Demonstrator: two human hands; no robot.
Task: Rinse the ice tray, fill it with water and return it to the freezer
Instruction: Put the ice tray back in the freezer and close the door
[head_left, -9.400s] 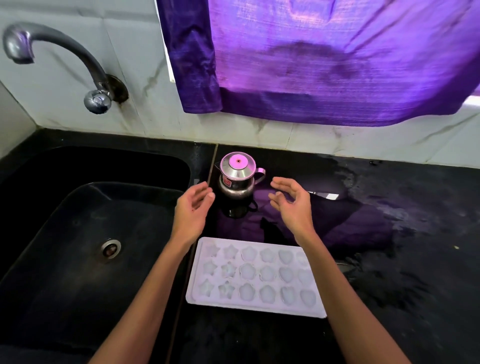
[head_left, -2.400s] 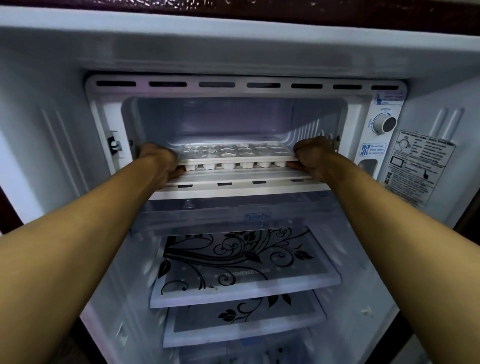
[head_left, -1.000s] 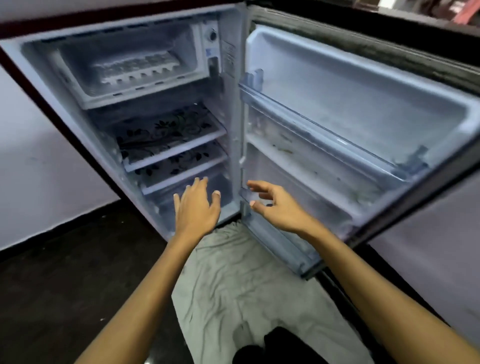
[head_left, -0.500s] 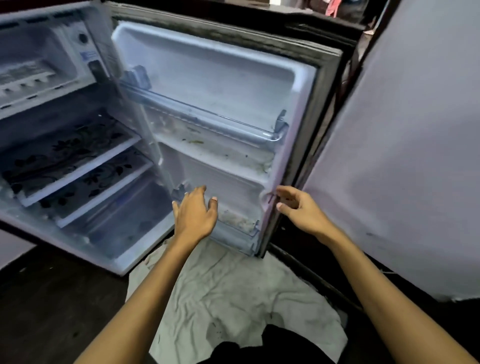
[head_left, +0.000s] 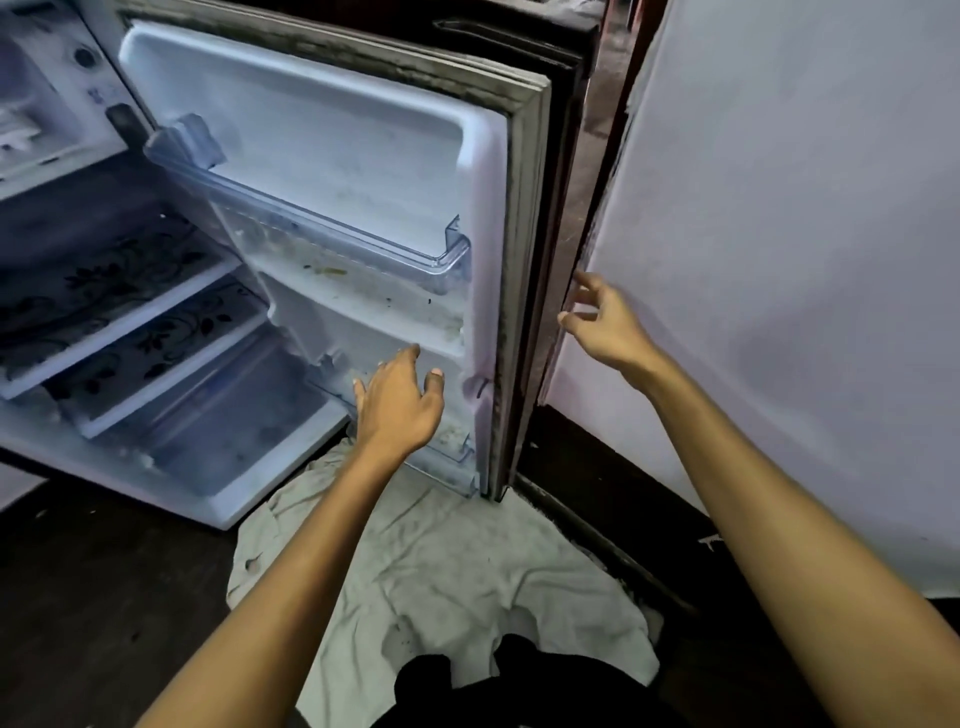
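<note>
Tray's in the freezer now, both hands off it: left hand (head_left: 397, 402) loose and empty, right hand (head_left: 602, 325) spread, reaching behind fridge door (head_left: 332, 156) edge to close it

White ice tray (head_left: 15, 136), seemingly inside freezer (head_left: 49, 88)

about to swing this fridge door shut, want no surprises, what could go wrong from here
The right hand reaches behind the outer edge of the fridge door, close to the wall; its fingers could get pinched there as the door moves. The left hand hovers open by the lower door shelf and could be caught as the door swings. The crumpled cloth under the door's bottom corner may snag it.
</note>
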